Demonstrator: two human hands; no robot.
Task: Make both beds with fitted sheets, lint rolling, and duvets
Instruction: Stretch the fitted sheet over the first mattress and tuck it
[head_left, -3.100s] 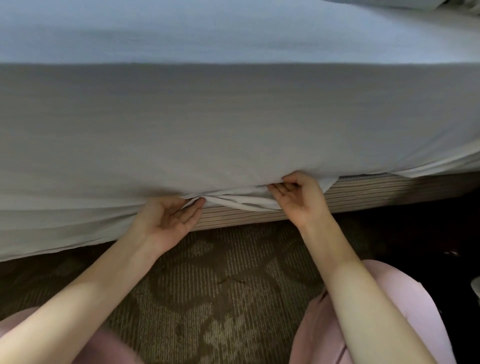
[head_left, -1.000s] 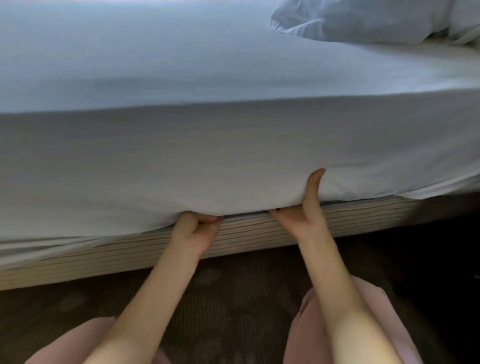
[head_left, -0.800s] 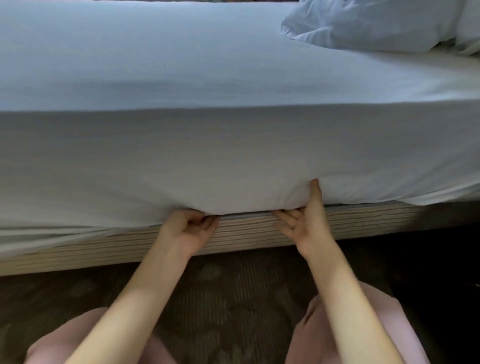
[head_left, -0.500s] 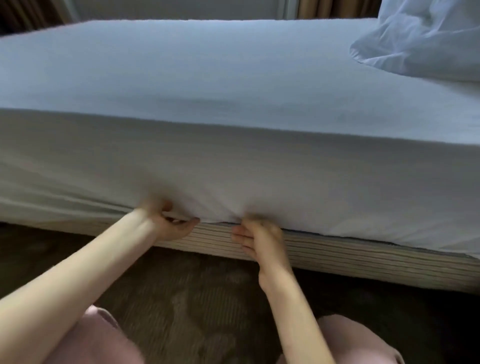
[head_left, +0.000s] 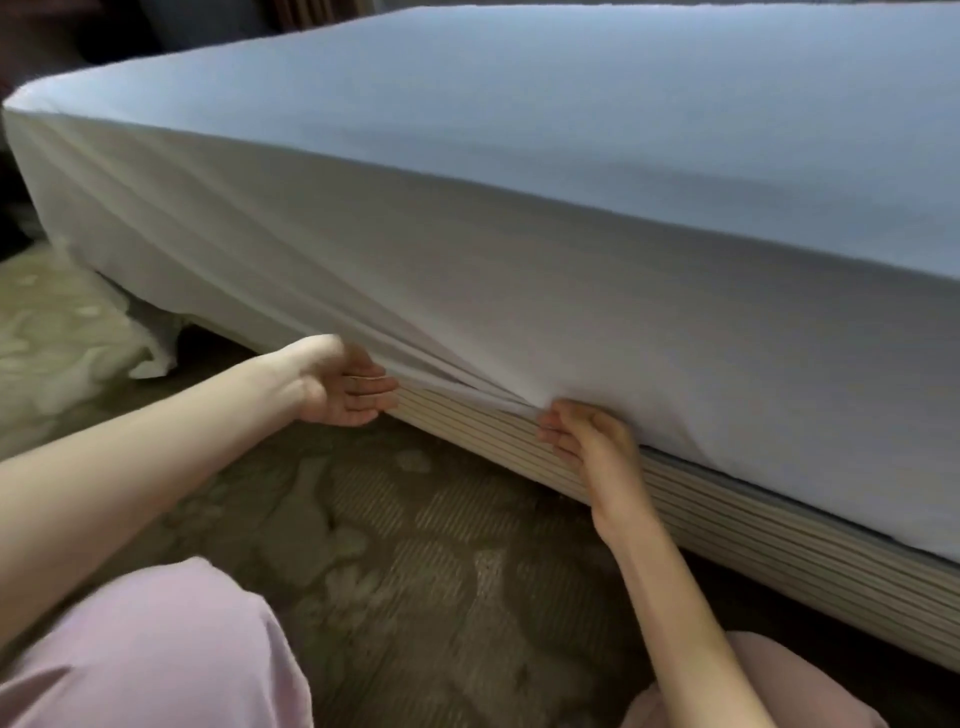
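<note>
A white fitted sheet (head_left: 519, 249) covers the mattress top and hangs down its near side. Folds in it run diagonally from the far left corner down to my hands. My left hand (head_left: 340, 384) is palm up under the sheet's lower hem, fingers curled against the cloth. My right hand (head_left: 587, 441) pinches the hem where it meets the striped bed base (head_left: 753, 525), fingertips tucked under the mattress edge. To the right of my right hand the hem lies tucked along the base.
Patterned carpet (head_left: 415, 545) lies in front of the bed. A loose white cloth (head_left: 150, 338) hangs to the floor near the left corner. My knees in pink trousers (head_left: 156, 649) are at the bottom of the view.
The view has swung left, the pillow has left the frame and the bed's left corner shows. Both hands have shifted left along the hem, and the sheet now shows diagonal folds.
</note>
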